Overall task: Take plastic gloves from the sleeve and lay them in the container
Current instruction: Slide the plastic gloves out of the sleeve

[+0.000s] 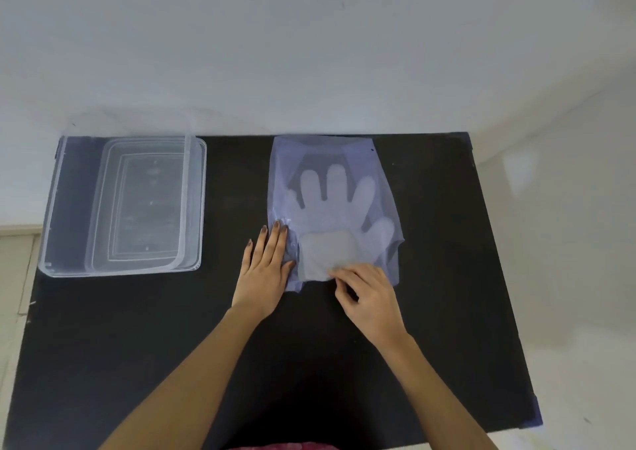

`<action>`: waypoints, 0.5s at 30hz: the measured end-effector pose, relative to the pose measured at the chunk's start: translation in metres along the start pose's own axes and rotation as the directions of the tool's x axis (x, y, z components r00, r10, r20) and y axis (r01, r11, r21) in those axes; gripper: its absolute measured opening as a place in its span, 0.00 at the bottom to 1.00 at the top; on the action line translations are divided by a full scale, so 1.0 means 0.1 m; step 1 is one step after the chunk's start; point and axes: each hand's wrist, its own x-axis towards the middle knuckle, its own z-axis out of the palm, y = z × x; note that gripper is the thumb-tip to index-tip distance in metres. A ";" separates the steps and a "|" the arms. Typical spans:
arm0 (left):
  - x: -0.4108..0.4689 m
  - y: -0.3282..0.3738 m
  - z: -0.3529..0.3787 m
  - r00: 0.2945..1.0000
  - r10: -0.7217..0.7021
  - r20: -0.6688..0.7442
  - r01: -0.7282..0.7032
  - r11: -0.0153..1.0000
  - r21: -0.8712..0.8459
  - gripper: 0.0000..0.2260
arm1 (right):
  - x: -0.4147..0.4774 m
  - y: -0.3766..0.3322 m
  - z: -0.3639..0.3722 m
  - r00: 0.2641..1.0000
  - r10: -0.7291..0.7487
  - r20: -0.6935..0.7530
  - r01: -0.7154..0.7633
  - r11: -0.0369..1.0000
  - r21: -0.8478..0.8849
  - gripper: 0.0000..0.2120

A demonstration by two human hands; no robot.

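From the head view, the see-through sleeve (332,205) lies flat on the black worktop (220,329), with the plastic gloves (335,215) inside it. The left hand (266,270) lies flat and open on the sleeve's left edge. The right hand (370,294) has its fingers (340,274) pinched on the gloves' near edge. The clear container (62,208) sits well apart at the left, with bare worktop between.

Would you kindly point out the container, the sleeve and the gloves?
container (70,205): head view, bare left part of its floor.
sleeve (285,160): head view, upper left area.
gloves (321,214): head view, palm seen through the sleeve.
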 end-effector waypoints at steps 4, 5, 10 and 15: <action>0.03 0.01 -0.03 1.000 -0.012 -0.001 0.012 0.998 -0.061 0.29 | -0.21 -0.10 -0.07 0.999 -0.004 0.041 0.005 1.000 -0.023 0.07; 0.03 0.02 -0.03 1.000 -0.015 0.002 0.015 0.998 -0.067 0.29 | -0.27 -0.12 -0.09 0.998 -0.002 0.056 0.004 1.000 -0.022 0.07; 0.02 0.01 -0.01 1.000 -0.006 -0.012 0.005 0.998 -0.060 0.29 | -0.58 -0.25 -0.19 0.997 0.029 0.074 -0.030 1.000 0.009 0.06; 0.04 0.02 -0.08 1.000 -0.005 0.008 0.006 0.979 -0.204 0.28 | -0.76 -0.44 -0.32 0.984 0.164 0.067 -0.170 0.980 0.101 0.07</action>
